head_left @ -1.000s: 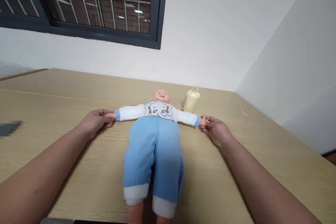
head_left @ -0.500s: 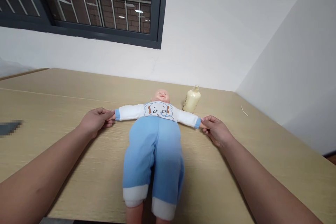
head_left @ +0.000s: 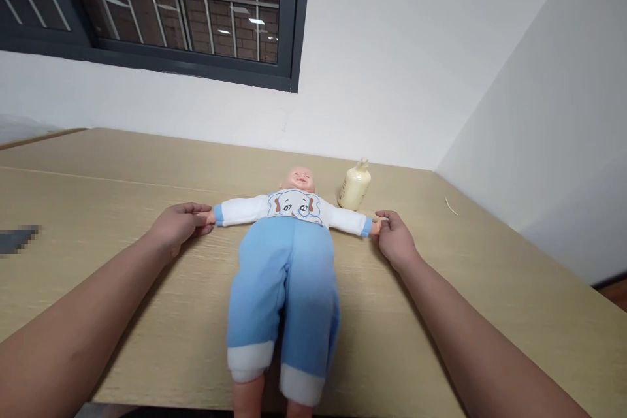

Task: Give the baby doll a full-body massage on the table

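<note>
A baby doll (head_left: 287,261) lies on its back on the table, head away from me and arms spread to both sides. It wears blue trousers with white cuffs and a white top with an elephant face. My left hand (head_left: 180,225) is closed around the doll's hand on the left, fingers and thumb at its wrist cuff. On the other side, my right hand (head_left: 398,241) has its fingers around the doll's other hand, the index finger stretched a little above it. The doll's feet are cut off by the bottom edge.
A pale yellow pump bottle (head_left: 355,187) stands beyond the doll's arm on the right. Further right lies a thin white strip (head_left: 451,206). The wooden table (head_left: 147,170) meets a white wall with a barred window (head_left: 196,6). A blurred dark object (head_left: 17,240) is at the far left.
My right hand has shifted slightly and its fingers have loosened and straightened around the doll's hand. My left hand's grip looks slightly flatter. The doll stays in place.
</note>
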The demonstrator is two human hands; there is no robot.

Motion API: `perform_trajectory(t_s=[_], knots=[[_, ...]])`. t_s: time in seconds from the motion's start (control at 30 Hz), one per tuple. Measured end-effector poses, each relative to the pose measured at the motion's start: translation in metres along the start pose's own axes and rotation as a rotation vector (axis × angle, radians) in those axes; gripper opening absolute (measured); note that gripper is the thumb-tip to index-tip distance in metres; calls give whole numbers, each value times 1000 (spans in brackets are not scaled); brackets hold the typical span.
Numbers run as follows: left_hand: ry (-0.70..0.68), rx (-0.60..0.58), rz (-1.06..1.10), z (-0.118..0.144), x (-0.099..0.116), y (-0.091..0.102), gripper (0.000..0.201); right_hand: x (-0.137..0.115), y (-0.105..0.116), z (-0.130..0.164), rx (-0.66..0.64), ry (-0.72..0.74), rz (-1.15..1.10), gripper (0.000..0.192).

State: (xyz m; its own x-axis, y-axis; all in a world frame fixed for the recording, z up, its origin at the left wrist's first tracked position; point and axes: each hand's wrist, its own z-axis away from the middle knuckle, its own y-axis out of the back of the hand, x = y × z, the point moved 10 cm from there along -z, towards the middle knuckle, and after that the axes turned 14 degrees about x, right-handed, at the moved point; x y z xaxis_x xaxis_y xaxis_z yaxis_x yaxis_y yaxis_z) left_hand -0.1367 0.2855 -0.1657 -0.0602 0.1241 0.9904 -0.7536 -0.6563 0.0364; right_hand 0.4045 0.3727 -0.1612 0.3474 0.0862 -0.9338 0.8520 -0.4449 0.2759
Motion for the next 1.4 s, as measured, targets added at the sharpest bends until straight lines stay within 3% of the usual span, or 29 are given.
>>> perform_trajectory(t_s=[0.1, 0.23, 0.4, 0.5, 0.73, 0.9, 1.03, 1.17, 1.3, 1.4], knots=[[33, -65, -38, 6, -1, -5, 41, 4, -5, 1, -67, -123, -140, 42], [-4, -50, -102, 7, 2, 0, 51, 1, -11, 9, -226, -263, -320, 25], [-43, -177, -292, 13, 0, -6, 36, -9, -19, 25, -350, -373, -468, 24], [-64, -202, -289, 19, 5, -9, 33, -11, -22, 29, -340, -401, -517, 28], [-116, -105, -36, 19, 18, -7, 31, -12, -16, 25, -211, -365, -557, 17], [-220, 29, 42, 38, 40, -4, 36, -19, -18, 30, -110, -297, -516, 34], [-387, 47, 19, 63, 72, -23, 51, -51, -29, 37, -85, -144, -458, 47], [-585, -128, -28, 90, 92, -71, 60, -107, -53, 54, -125, 188, -320, 46], [-885, -259, -241, 122, 95, -112, 48, -146, -84, 85, -224, 513, -154, 39], [-1070, -301, -396, 137, 88, -123, 45, -152, -100, 107, -272, 711, 0, 40]])
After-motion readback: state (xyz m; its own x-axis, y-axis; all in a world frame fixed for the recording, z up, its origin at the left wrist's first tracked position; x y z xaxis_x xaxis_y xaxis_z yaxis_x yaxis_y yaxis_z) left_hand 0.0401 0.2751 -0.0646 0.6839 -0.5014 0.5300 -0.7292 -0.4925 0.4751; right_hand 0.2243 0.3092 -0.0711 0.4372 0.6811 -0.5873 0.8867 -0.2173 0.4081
